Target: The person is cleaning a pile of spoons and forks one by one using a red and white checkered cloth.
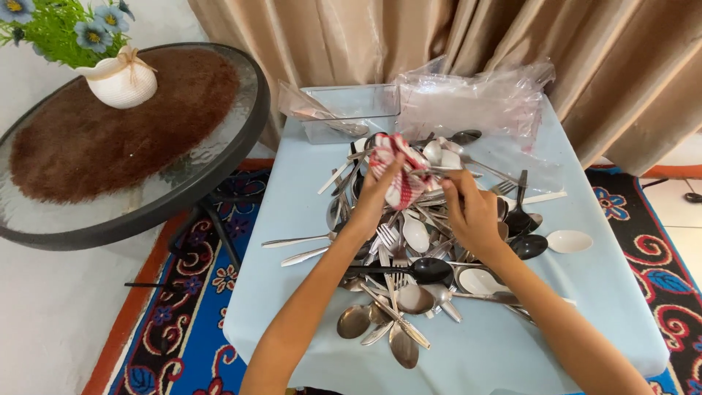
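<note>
Checked cloth [398, 170] gripped by both hands [428, 205] mid-table, bare tabletop [292, 183] around cutlery pile [417, 271].

Red-white checked cloth [398, 172] bunched, wrapped round metal utensil [431, 174], above cutlery heap

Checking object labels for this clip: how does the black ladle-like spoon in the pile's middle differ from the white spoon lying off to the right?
The black spoon is dark and glossy; the white spoon is pale and matte. The black spoon lies within the cutlery pile, overlapped by forks, while the white spoon rests apart at the pile's edge on the light blue tabletop. Both have rounded bowls and lie flat.
</note>
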